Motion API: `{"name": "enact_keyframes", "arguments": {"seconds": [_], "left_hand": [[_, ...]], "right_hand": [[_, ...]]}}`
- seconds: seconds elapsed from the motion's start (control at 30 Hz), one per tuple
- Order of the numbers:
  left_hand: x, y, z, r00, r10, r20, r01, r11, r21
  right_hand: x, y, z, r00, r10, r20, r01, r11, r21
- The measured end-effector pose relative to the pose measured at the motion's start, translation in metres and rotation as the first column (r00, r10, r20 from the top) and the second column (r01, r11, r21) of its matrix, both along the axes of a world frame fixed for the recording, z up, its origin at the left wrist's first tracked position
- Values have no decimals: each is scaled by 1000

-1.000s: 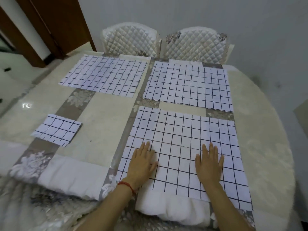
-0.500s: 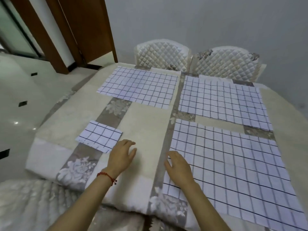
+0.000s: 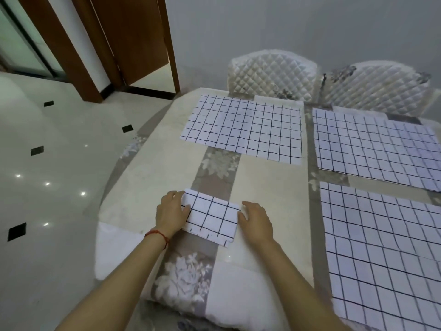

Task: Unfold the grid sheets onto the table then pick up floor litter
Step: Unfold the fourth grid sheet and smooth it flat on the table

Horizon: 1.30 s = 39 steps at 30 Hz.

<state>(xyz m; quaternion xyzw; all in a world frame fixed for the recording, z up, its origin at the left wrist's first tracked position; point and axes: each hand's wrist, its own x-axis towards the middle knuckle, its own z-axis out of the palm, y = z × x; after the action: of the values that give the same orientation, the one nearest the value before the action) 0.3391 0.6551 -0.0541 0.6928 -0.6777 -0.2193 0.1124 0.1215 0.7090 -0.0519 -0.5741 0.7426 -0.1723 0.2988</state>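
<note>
Both hands are now sitting at the little folded sheet (image 3: 211, 217), which is lying near the front edge of the desk (image 3: 148, 187), on its left part. A second ago they were lying flat on the big sheet (image 3: 381, 254) at the front right, pressing it smooth. Half a second ago they were sliding over to the left, and the folded sheet was not being touched yet.

The left hand (image 3: 171, 214) is now touching the left edge of the folded sheet, with its thumb lying on top of the paper. Its fingers are bent a little, and it is hard to tell if it is pinching the edge yet. The right hand (image 3: 256, 222) is resting just at the right edge, fingers loose and a bit curled, holding nothing that can be seen.

Three sheets are already lying open and flat: the front right one, the back left sheet (image 3: 243, 130) and the back right sheet (image 3: 377, 146). So this small one looks like the last sheet that is waiting to be opened. The person is getting ready to unfold it. After that, the floor (image 3: 47, 163) litter part is coming, and that part is not started yet.
</note>
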Motion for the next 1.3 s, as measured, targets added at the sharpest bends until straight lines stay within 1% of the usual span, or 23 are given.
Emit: {"name": "enact_keyframes", "arguments": {"seconds": [0.1,0.2,0.27,0.3,0.37,0.47,0.53,0.57,0.63,0.7,0.8,0.93,1.0,1.07,1.13,1.2,1.3], "left_hand": [[2,-18,-7,999,-40,-18,40,999,33],[1,-32,-9,994,-107,-9,107,994,27],[-1,-38,-7,985,-174,-3,174,984,27],[-3,-41,-5,975,-220,-2,220,975,21],[-8,-44,0,942,-335,-5,335,942,6],[-25,-37,16,853,-522,0,521,850,80],[-38,-28,29,799,-601,-38,601,794,95],[-43,-24,37,783,-616,-90,621,781,61],[-50,-18,53,778,-570,-263,590,807,-6],[-53,-13,71,774,-490,-401,516,855,-49],[-53,-4,91,782,-341,-522,338,935,-106],[-53,18,109,718,-175,-674,169,983,-75],[-56,32,118,680,-141,-719,126,989,-75],[-61,48,127,661,-140,-737,106,990,-93],[-66,63,138,642,-136,-755,86,991,-105],[-71,78,148,619,-120,-776,48,992,-115],[-76,98,159,581,-97,-808,15,994,-109]], "right_hand": [[11,-22,-4,998,-1,-62,2,1000,15],[21,-33,-10,986,14,-164,-9,999,34],[25,-33,-13,984,5,-180,0,1000,29],[27,-32,-13,988,-9,-156,11,1000,12],[29,-28,-9,997,-40,-62,38,998,-45],[29,-22,11,990,-64,125,79,990,-117],[27,-17,29,970,-60,234,98,983,-153],[25,-15,38,958,-60,281,112,978,-174],[21,-7,54,926,-82,369,167,964,-206],[12,4,67,876,-126,466,242,950,-197],[-5,24,80,834,-156,530,292,939,-183],[-14,45,99,819,-156,553,348,900,-262],[-14,52,112,827,-140,545,363,873,-326],[-14,61,127,850,-120,513,363,839,-405],[-14,72,142,896,-86,435,317,811,-492],[-16,82,153,948,-69,312,252,761,-598],[-18,95,168,961,-77,265,244,687,-685]]}}
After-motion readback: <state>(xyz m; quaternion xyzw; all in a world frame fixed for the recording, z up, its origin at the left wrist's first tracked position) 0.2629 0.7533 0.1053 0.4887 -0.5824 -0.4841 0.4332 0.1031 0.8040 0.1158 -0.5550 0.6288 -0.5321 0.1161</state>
